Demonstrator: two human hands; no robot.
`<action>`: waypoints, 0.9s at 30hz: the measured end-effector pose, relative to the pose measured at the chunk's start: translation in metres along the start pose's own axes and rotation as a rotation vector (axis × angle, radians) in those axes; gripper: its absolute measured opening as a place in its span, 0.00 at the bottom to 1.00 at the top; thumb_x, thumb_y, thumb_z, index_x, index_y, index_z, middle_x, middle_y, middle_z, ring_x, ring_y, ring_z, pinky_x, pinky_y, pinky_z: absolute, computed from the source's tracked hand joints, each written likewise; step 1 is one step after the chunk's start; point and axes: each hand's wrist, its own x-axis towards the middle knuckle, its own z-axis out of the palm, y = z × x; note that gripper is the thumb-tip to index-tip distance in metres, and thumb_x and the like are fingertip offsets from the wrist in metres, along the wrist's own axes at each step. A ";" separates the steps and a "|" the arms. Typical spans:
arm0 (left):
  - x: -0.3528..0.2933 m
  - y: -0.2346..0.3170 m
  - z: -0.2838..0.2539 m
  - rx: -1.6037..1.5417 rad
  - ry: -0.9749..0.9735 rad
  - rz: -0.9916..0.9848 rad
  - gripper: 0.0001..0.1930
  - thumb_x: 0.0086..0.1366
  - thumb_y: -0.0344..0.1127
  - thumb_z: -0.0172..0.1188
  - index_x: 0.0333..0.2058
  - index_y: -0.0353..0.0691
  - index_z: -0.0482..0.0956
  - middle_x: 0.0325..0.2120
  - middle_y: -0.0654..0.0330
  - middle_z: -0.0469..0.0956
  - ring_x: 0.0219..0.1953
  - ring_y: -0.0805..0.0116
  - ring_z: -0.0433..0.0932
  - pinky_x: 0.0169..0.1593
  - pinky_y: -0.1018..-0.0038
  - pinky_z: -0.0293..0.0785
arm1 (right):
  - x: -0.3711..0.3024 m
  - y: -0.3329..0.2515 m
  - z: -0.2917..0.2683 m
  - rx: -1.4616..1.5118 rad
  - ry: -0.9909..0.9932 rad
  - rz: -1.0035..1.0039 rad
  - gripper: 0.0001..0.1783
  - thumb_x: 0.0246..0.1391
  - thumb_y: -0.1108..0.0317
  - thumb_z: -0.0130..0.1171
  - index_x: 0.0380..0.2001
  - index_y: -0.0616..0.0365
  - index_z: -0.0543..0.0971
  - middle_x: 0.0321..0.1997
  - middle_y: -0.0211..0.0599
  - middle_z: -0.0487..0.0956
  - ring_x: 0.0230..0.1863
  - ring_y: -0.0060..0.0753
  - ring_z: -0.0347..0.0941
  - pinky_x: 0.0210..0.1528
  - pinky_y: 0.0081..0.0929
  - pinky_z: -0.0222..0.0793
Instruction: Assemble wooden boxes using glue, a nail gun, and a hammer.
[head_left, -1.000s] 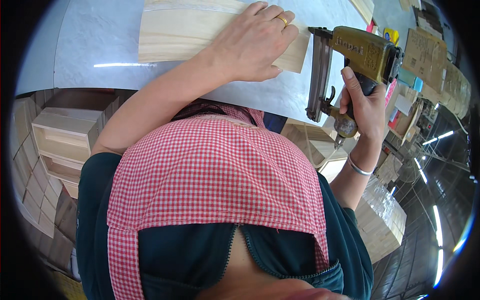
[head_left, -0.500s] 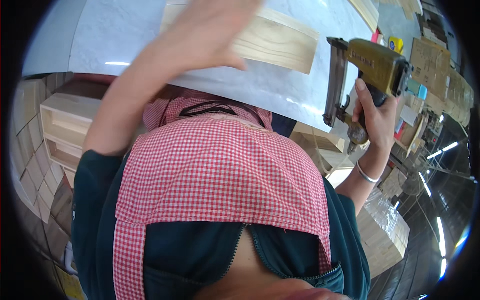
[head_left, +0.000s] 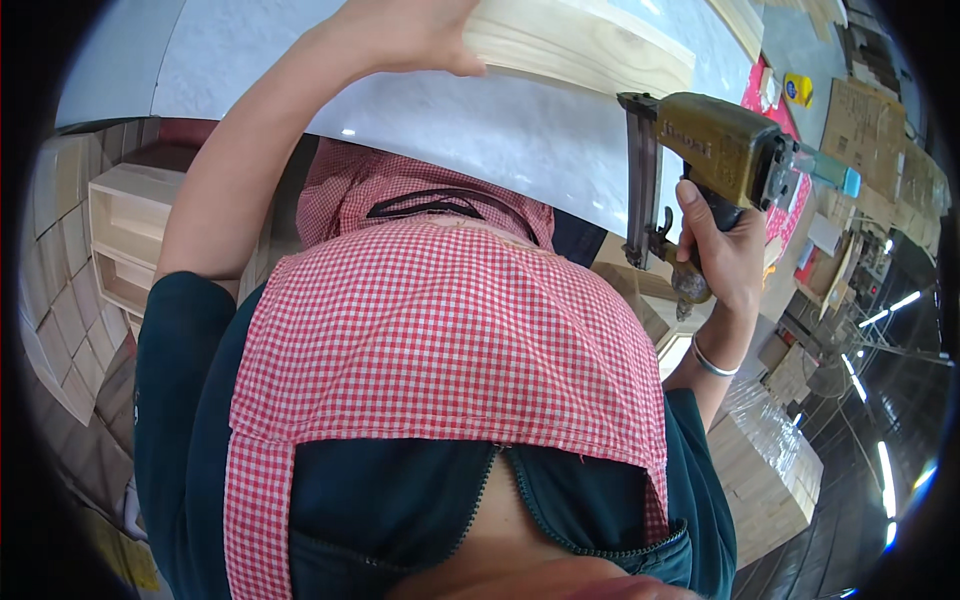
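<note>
My right hand [head_left: 722, 245] is closed around the handle of a brass-coloured nail gun [head_left: 715, 145], its dark magazine hanging on the left side. The tool's upper left tip is at the near edge of a pale wooden board [head_left: 585, 45], close to the board's right end; whether they touch I cannot tell. At the board's left part, my left hand [head_left: 420, 35] grips it, thumb along the near side. The other fingers are partly cut off by the upper edge of the view.
The board is over a pale marbled worktop [head_left: 430, 115]. Wooden box frames [head_left: 130, 225] stand low at the left. Farther right are a yellow container [head_left: 797, 90], cardboard [head_left: 862, 130] and a wrapped stack of wood [head_left: 770, 470]. A clear hose fitting [head_left: 830, 170] extends behind the nail gun.
My left hand has moved from a blurred reach above the board to a grip on it. The board has shifted right and away, and the nail gun has come left toward it.
</note>
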 end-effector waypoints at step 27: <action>0.007 -0.039 0.011 -0.292 -0.114 -0.019 0.48 0.43 0.44 0.74 0.63 0.34 0.63 0.57 0.44 0.67 0.58 0.46 0.69 0.67 0.55 0.62 | -0.009 -0.029 0.026 -0.004 0.050 -0.030 0.16 0.54 0.65 0.72 0.38 0.65 0.78 0.16 0.28 0.74 0.10 0.19 0.65 0.13 0.15 0.60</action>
